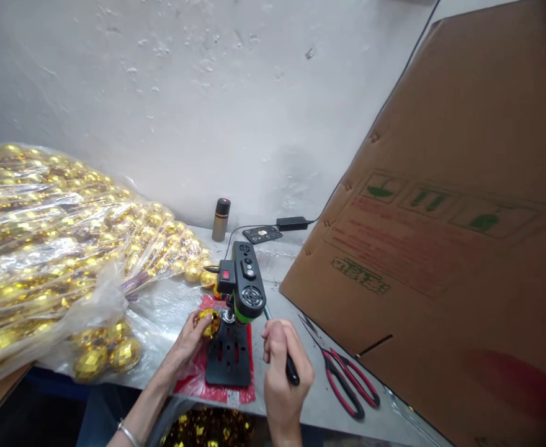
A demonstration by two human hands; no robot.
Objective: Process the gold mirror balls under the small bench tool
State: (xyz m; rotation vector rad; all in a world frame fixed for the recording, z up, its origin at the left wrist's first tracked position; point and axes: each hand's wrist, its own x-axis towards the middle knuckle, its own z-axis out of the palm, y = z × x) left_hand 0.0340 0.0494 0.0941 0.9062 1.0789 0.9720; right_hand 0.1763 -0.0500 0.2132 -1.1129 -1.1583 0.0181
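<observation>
"What do I have on the left?"

"I see a clear bag of gold balls (59,236) filling the left side of the table (322,403). Next comes the left hand (192,338), its grip closed around one gold ball (208,323), near the front edge."

"And the machine?"

"Just right of the ball: a small black press (247,279), its base plate (229,360) by the front edge. The ball sits beside the chuck (228,315); from here I can't tell whether they touch."

"Right hand?"

"The right hand (285,366) has its grip wrapped around the lever (292,371). Scissors (347,382) lie beyond it, by the carton (417,248) on the table's right."

"So which step is this?"

"I judge it's lining the ball up at the chuck. The next move calls for a steady left grip, fingertips clear of the chuck, and gentle, even control of the lever."
</observation>
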